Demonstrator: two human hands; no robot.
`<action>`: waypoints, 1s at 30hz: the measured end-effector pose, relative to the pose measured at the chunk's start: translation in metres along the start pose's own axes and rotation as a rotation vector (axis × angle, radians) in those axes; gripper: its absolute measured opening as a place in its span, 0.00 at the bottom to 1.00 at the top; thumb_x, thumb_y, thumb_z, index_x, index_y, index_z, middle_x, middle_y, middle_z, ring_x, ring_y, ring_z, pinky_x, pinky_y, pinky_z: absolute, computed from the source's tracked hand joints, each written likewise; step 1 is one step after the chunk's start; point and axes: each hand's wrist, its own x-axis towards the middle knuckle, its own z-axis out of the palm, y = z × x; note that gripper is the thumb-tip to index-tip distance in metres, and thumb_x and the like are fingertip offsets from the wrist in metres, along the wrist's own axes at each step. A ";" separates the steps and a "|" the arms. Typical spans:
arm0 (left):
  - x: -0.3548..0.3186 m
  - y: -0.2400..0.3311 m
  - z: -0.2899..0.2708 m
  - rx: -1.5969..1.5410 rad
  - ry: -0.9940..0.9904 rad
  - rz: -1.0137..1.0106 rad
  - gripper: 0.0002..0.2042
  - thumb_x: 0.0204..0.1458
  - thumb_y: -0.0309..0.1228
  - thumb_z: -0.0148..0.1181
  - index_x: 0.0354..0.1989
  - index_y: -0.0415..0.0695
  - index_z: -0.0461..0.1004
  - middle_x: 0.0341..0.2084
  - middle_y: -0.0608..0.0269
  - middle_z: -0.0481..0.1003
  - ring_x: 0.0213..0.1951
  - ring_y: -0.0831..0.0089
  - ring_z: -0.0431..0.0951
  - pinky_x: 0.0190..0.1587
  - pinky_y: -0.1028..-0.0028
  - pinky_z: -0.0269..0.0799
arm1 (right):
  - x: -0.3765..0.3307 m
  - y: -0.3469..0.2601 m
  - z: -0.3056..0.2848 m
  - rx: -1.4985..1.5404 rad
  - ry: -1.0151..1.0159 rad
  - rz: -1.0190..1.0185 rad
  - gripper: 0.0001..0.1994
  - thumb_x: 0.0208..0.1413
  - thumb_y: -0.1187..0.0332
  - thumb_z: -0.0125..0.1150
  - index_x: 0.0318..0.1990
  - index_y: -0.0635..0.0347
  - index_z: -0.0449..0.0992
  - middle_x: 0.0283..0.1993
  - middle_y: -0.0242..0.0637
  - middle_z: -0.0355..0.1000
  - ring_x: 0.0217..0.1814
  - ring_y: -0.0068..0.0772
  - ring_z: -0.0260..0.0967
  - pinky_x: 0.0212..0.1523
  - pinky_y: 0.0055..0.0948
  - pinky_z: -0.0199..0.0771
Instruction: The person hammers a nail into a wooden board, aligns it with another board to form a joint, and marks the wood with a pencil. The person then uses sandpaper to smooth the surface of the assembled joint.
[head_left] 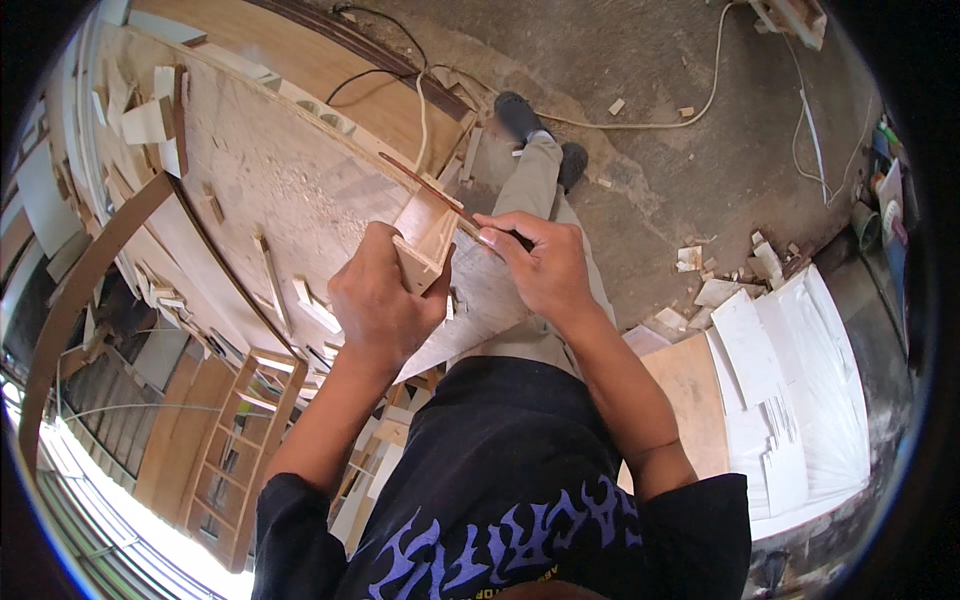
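Note:
My left hand (pixel 382 300) is closed round the near end of a small, open wooden box (pixel 424 222), with its fingers and thumb on the outside. The box is held over the workbench (pixel 280 165), tilted. In my right hand (pixel 548 265) is the near end of a file (pixel 425 184), long, thin and rust-brown. This file lies across the far right edge of the box and points away to the far left. The grip end of the file is partly hidden by my fingers.
Wood scraps (pixel 265 275) and sawdust lie on the bench. A pale cable (pixel 600 126) runs over the floor beyond my feet. Offcuts (pixel 745 275) are heaped at right, by white sheets (pixel 790 390). A wooden ladder-like frame (pixel 235 440) stands at lower left.

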 end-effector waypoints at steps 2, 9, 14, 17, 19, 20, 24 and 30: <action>-0.001 0.000 0.002 -0.001 0.017 0.018 0.23 0.50 0.38 0.80 0.39 0.42 0.68 0.22 0.45 0.76 0.25 0.46 0.83 0.27 0.58 0.76 | 0.008 -0.003 0.002 -0.034 -0.014 0.010 0.09 0.63 0.69 0.68 0.46 0.63 0.87 0.38 0.53 0.84 0.37 0.44 0.85 0.40 0.36 0.81; -0.005 0.001 0.001 0.022 -0.032 -0.035 0.22 0.46 0.36 0.80 0.36 0.41 0.69 0.23 0.49 0.76 0.24 0.48 0.81 0.26 0.58 0.76 | -0.018 0.032 -0.011 0.049 0.124 0.139 0.10 0.65 0.67 0.67 0.46 0.62 0.87 0.38 0.48 0.85 0.37 0.43 0.85 0.41 0.33 0.81; -0.002 0.002 0.002 -0.019 -0.013 -0.050 0.22 0.44 0.36 0.81 0.35 0.42 0.70 0.22 0.50 0.76 0.24 0.49 0.81 0.26 0.58 0.76 | -0.009 -0.003 -0.007 -0.031 -0.014 -0.004 0.11 0.64 0.70 0.67 0.51 0.61 0.86 0.36 0.48 0.84 0.38 0.43 0.84 0.42 0.34 0.81; -0.002 0.000 0.002 -0.007 -0.001 -0.047 0.21 0.43 0.35 0.80 0.35 0.42 0.71 0.23 0.51 0.76 0.24 0.49 0.80 0.27 0.59 0.76 | -0.011 -0.009 0.005 -0.183 0.025 -0.245 0.16 0.63 0.74 0.66 0.57 0.61 0.83 0.36 0.47 0.81 0.36 0.47 0.82 0.41 0.38 0.81; -0.002 0.001 0.002 0.005 0.018 -0.032 0.21 0.44 0.36 0.80 0.35 0.43 0.70 0.22 0.51 0.76 0.24 0.49 0.81 0.27 0.59 0.76 | -0.011 -0.015 0.008 -0.310 0.029 -0.301 0.20 0.61 0.75 0.66 0.61 0.62 0.80 0.36 0.46 0.79 0.35 0.49 0.80 0.39 0.42 0.81; -0.001 0.001 0.001 0.009 0.028 -0.019 0.22 0.46 0.37 0.81 0.35 0.43 0.70 0.21 0.51 0.76 0.23 0.49 0.81 0.27 0.60 0.76 | -0.012 -0.017 0.008 -0.376 0.030 -0.330 0.22 0.61 0.76 0.66 0.63 0.62 0.78 0.36 0.46 0.78 0.34 0.51 0.79 0.39 0.43 0.80; 0.000 0.002 0.001 -0.004 0.025 -0.034 0.22 0.46 0.38 0.81 0.35 0.43 0.70 0.22 0.50 0.77 0.25 0.49 0.82 0.27 0.58 0.76 | -0.015 -0.024 0.008 -0.515 -0.019 -0.337 0.23 0.60 0.75 0.66 0.65 0.63 0.77 0.36 0.46 0.75 0.35 0.51 0.78 0.37 0.46 0.80; -0.004 0.000 0.004 -0.028 0.044 -0.017 0.18 0.38 0.31 0.74 0.36 0.45 0.71 0.26 0.57 0.73 0.26 0.52 0.80 0.30 0.59 0.77 | -0.013 -0.029 0.005 -0.622 -0.079 -0.341 0.24 0.60 0.75 0.67 0.65 0.63 0.76 0.35 0.45 0.75 0.34 0.50 0.78 0.36 0.45 0.80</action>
